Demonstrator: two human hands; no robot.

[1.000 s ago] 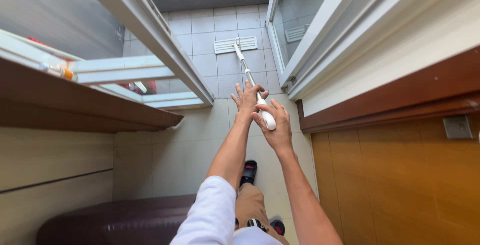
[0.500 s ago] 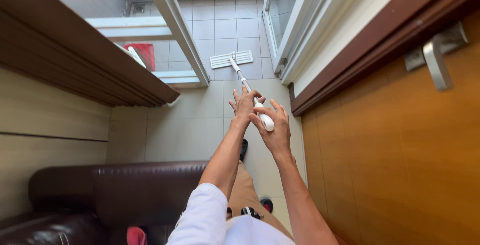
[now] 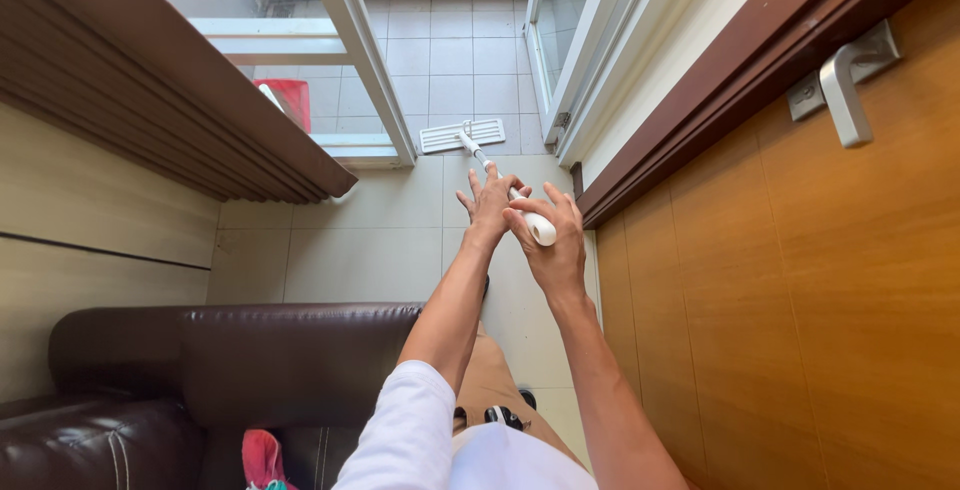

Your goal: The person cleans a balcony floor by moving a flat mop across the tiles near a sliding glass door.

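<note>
Mop handle (image 3: pixel 520 205) runs between both hands, its white grip end at the right hand (image 3: pixel 553 250), whose fingers curl around it. Left hand (image 3: pixel 490 205) rests against the pole with fingers spread. Its flat white mop head (image 3: pixel 461 135) lies on the tiled floor (image 3: pixel 380 240) beside the sliding-door frame (image 3: pixel 360 50). A brown leather sofa (image 3: pixel 250 360) sits below, a wooden door (image 3: pixel 830 300) at right.

Both hands on a white flat mop (image 3: pixel 478 148) — right hand (image 3: pixel 553 247) wrapped round the handle's top end, left hand (image 3: pixel 491 207) just beyond it, fingers spread against the shaft. Mop head at 12 o'clock on the pale tiled floor (image 3: pixel 370 240). Dark leather sofa (image 3: pixel 240 365) at 8 o'clock — wooden door (image 3: pixel 800 280) at 3.
</note>
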